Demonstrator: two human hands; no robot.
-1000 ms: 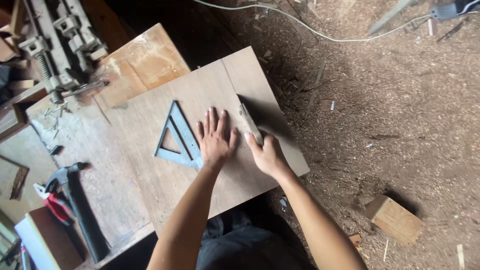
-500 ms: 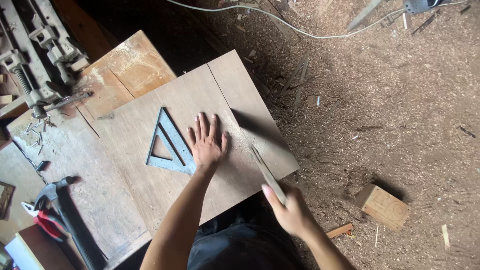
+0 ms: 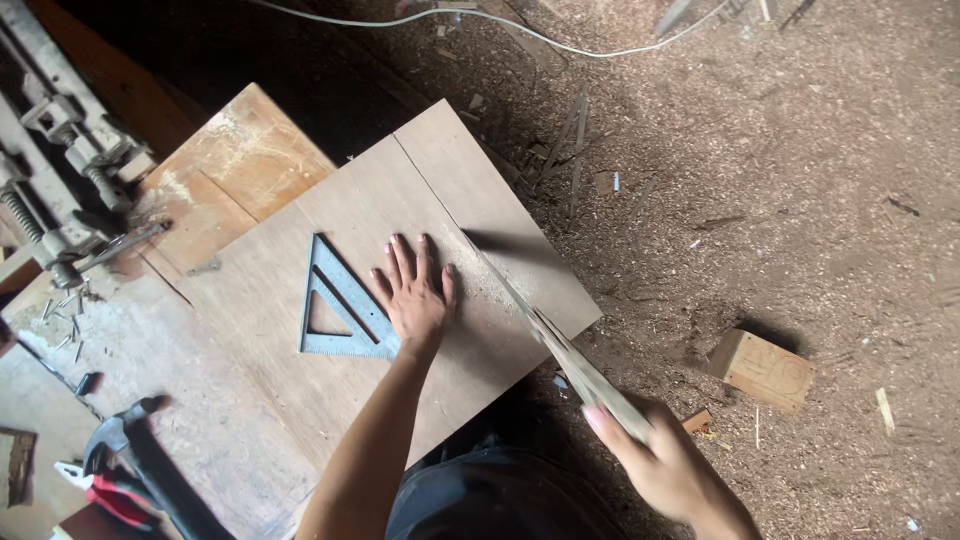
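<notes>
Left hand [image 3: 415, 295] presses spread fingers flat on the plywood board [image 3: 400, 230]; right hand [image 3: 665, 465] grips a handsaw [image 3: 545, 335].

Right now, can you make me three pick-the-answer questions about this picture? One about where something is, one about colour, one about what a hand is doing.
1. Where does the grey metal triangle square lie?
A. on the flat brown wooden board
B. on the sawdust floor
C. in a box

2. What colour is the cable on the floor?
A. red
B. white
C. green

3. What does the left hand do?
A. holds a cup
B. makes a fist
C. presses flat on the board

Answers: 1 A, the square rests on the board beside the hand. 2 B, it is pale white. 3 C, its fingers are spread; the right hand grips the handsaw.
</notes>
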